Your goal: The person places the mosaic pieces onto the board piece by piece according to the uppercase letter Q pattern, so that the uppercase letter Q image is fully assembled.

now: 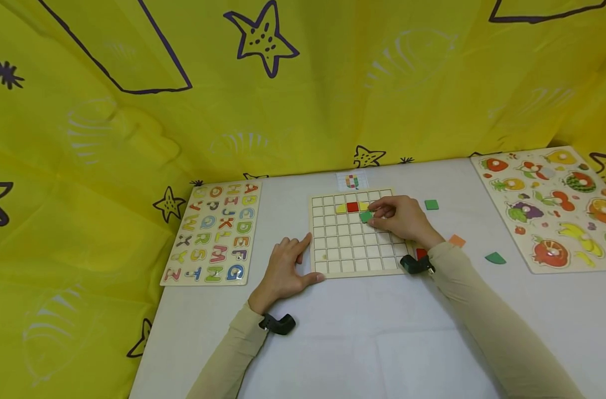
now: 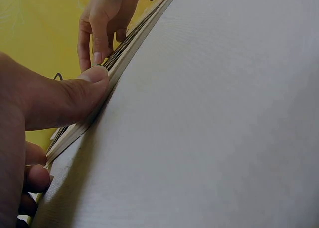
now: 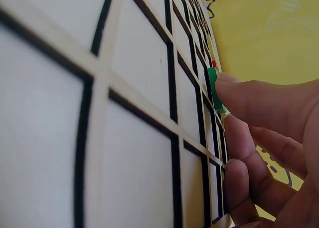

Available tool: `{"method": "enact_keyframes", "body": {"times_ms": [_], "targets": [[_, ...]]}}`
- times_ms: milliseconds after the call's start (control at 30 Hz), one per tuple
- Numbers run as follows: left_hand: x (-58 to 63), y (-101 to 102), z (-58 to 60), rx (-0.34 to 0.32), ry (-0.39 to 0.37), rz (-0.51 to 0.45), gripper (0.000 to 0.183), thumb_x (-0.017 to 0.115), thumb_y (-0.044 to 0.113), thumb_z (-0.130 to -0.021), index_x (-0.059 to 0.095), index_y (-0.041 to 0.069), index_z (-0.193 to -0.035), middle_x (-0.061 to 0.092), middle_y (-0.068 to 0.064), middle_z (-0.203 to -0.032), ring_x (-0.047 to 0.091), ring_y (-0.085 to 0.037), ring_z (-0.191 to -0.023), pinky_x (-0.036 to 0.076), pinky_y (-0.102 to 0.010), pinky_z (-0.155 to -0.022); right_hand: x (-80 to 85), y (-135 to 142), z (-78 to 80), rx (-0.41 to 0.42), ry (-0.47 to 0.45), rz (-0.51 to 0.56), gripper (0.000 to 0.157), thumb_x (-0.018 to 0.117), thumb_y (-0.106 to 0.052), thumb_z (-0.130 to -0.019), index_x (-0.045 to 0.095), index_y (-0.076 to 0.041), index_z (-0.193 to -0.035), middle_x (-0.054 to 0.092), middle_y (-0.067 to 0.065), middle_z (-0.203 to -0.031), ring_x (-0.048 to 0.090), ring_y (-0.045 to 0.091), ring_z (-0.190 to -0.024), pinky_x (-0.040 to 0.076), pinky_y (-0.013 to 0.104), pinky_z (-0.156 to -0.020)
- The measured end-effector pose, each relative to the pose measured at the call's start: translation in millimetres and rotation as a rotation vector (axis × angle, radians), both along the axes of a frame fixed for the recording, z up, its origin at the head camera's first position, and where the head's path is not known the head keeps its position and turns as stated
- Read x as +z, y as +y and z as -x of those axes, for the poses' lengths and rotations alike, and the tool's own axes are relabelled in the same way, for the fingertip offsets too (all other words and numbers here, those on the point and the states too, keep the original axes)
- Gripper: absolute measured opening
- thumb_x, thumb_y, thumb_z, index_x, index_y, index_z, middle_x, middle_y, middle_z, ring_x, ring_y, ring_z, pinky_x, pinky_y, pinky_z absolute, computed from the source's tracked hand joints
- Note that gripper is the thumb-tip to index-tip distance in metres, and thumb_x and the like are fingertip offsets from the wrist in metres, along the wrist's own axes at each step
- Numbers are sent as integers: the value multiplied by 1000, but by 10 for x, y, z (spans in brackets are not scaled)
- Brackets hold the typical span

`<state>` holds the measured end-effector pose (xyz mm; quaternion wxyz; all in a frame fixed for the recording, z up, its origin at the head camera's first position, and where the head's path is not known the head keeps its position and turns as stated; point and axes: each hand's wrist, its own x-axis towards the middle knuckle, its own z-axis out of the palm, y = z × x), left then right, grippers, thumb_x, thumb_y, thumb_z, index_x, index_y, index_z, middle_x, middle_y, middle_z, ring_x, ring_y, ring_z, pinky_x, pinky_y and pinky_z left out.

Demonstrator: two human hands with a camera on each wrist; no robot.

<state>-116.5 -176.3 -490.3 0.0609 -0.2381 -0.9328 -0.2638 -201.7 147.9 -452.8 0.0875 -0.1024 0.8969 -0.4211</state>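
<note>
A wooden grid board (image 1: 340,241) lies on the white table with raised lines between its square cells. My right hand (image 1: 400,217) is over its upper right part and pinches a green square tile (image 1: 365,216) between thumb and fingers. In the right wrist view that green tile (image 3: 215,90) stands tilted against the cells under the thumb. Just above it in the head view, a red tile (image 1: 352,206) sits in a cell between two yellow tiles (image 1: 341,208), the right one partly covered by fingers. My left hand (image 1: 284,270) spans the board's lower left corner, thumb and fingers touching its edges.
A small pattern card (image 1: 352,181) lies behind the board. Right of it are a green square (image 1: 431,204), an orange tile (image 1: 457,240), a green quarter-round (image 1: 495,257) and a partly hidden red tile (image 1: 421,254). A letter puzzle (image 1: 213,233) and a fruit puzzle (image 1: 557,210) flank these.
</note>
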Motion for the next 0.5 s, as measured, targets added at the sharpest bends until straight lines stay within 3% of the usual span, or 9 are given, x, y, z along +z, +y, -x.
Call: {"method": "enact_keyframes", "body": {"times_ms": [233, 500], "targets": [[9, 1, 8, 3, -13, -2, 97, 91, 47, -74, 56, 2, -152, 46, 2, -77, 35, -14, -79, 27, -30, -77, 4, -9, 13, -11, -14, -14, 27, 80, -20, -94, 79, -6, -117, 77, 10, -100, 65, 24, -90, 47, 34, -83], [1, 1, 7, 4, 4, -2, 96, 92, 47, -74, 57, 2, -151, 45, 3, -77, 36, -14, -79, 28, -31, -77, -4, -46, 16, -24, -4, -40, 28, 80, -21, -94, 78, -8, -118, 75, 9, -99, 63, 24, -89, 45, 34, -80]]}}
